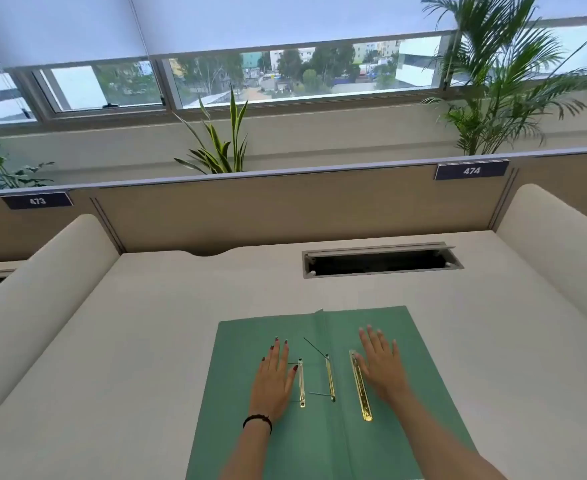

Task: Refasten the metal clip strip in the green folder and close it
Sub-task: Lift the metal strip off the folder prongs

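A green folder (319, 393) lies opened flat on a pale desk (146, 341), seen from above by the person working at it. Both hands rest palm down on the folder with fingers spread; neither grip holds anything.

The left hand (274, 386) lies on the left flap. Just beside its thumb, on the side toward the fold, sits a short brass-coloured bar (301, 382). The right hand (382, 368) lies on the right flap. Touching or nearly touching its thumb side is the loose metal clip strip (360, 384), longer and wider than the other pieces. Between the two hands, along the fold, is the fastener base (330, 377), with two thin prongs (314, 346) sticking up and out toward the left.

All three metal pieces lie with their long axes running away from the person, roughly parallel to the fold, with the strip's far end tilted slightly left.

The strip looks thin, light, stiff and smooth, so it may slide on the card. A pinch at its middle or at both ends, along the long edges, should lift it best. The prongs look bendable and probably need straightening before the strip's holes go over them. The folder is light, flexible card that should close by lifting one flap's outer edge.
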`<state>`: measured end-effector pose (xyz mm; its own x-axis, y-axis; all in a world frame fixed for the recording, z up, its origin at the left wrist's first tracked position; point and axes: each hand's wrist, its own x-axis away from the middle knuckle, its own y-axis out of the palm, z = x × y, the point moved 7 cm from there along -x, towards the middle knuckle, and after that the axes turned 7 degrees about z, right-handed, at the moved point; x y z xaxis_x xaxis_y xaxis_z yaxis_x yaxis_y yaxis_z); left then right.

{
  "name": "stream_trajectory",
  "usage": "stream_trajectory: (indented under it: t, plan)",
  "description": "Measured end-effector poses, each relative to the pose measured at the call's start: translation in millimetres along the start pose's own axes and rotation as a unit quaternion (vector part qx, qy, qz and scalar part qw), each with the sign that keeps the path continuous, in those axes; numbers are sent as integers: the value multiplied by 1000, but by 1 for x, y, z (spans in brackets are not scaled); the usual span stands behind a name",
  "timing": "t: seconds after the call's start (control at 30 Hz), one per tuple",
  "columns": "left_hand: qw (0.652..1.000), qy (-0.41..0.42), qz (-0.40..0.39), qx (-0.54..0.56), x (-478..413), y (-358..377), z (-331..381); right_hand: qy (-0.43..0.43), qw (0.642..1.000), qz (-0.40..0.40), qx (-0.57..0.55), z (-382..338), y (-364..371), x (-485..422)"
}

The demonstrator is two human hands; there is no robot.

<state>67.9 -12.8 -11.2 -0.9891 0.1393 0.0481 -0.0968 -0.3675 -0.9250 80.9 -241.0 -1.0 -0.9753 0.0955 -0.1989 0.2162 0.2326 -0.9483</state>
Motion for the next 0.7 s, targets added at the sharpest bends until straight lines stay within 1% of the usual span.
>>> stream_trajectory:
  t: [0.03,0.07,0.1,0.13,0.17,0.2,0.23,0.3,0.37,0.4,0.43,0.47,0.53,0.6,0.7]
  plan:
    - [1000,-12,-11,20,1,8,-3,12,1000,-2,-16,3,6,3]
    - [999,-29,1,38,2,13,-7,22,999,-13,-19,7,12,6]
    - [999,-33,11,37,3,23,-12,19,1000,2,-10,7,16,11]
    - [999,-39,12,29,3,27,-15,26,1000,-12,7,9,21,17]
    - [999,-42,30,11,5,30,-17,27,1000,-9,7,8,26,22]
    - [998,-48,28,-10,8,31,-17,32,999,-14,12,8,29,26]
    - [998,-40,39,-24,9,29,-17,36,999,-9,9,8,29,30]
    - [999,-15,27,-27,10,35,-13,43,999,-19,13,7,31,36]
    - [1000,-7,20,-23,9,38,-14,54,997,-48,15,5,35,39]
    - [999,-3,18,-51,11,35,-14,61,996,-58,12,6,38,41]
    - [998,-23,-15,-55,14,39,-19,67,996,-61,8,5,40,43]
    - [997,-36,-25,-63,12,47,-27,74,996,-54,7,5,40,44]
    - [996,-30,12,-88,9,55,-37,82,996,-45,-5,7,41,45]
    - [996,-30,17,-78,13,50,-35,92,995,-49,-10,8,41,46]
    - [997,-26,15,-69,18,46,-31,84,993,-79,-26,4,42,45]
